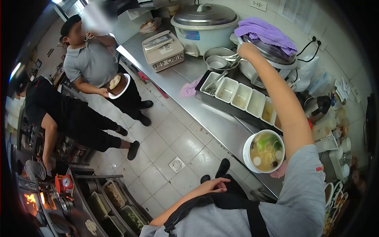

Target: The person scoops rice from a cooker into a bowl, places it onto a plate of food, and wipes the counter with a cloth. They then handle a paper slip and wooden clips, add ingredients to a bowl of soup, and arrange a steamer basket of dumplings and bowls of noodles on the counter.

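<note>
My right hand (248,51) reaches far out over the counter, its fingers closed at the handle of a metal ladle (233,59). The ladle's handle rises from a steel bowl (209,52) holding several metal utensils. Just beyond my hand is a rice cooker (269,73) with a purple cloth (270,33) on its lid. Close to my body, my left hand (217,185) hangs with nothing in it, fingers loosely stretched. A white bowl of noodle soup (267,152) with greens stands on the counter edge, beneath my right forearm.
A rack of white containers (241,96) lines the counter. Farther back are a box marked fried garlic (164,55) and a large cooker (203,33). One co-worker (92,59) holds a plate (119,87); another (59,114) bends near a flaming stove (35,200). A floor drain (176,164) lies between.
</note>
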A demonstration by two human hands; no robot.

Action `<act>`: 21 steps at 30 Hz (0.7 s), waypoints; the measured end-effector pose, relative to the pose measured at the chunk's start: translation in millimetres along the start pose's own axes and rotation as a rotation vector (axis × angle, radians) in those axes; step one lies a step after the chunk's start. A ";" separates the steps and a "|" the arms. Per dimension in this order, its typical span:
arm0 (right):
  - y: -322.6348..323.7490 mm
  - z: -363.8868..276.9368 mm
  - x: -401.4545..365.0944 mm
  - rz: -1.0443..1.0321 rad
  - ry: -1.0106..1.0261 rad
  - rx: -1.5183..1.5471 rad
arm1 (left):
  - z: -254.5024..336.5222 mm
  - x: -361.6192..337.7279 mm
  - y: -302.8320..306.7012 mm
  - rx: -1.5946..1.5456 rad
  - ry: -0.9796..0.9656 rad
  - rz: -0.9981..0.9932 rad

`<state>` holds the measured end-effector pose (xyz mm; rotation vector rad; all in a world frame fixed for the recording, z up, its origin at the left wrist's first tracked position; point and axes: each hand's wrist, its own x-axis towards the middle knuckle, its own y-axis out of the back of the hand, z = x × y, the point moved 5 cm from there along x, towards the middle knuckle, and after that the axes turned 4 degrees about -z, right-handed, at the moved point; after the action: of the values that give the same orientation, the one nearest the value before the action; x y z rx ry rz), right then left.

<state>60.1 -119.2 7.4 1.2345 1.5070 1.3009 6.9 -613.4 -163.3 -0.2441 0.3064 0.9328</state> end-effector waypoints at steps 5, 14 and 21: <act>-40.9 0.3 25.5 -0.162 0.012 -0.053 | -9.2 6.5 4.5 -0.009 -0.002 -0.053; -53.2 10.0 -1.1 0.123 0.267 0.118 | -30.7 -29.4 132.9 -0.540 -0.308 0.774; 4.0 13.9 -158.5 -0.093 0.427 0.626 | -47.8 14.8 218.0 -0.975 -0.364 0.922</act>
<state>109.9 -270.4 3.2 1.2786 2.3754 1.1076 -170.0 -493.3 -229.1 -0.8528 -0.4567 1.9747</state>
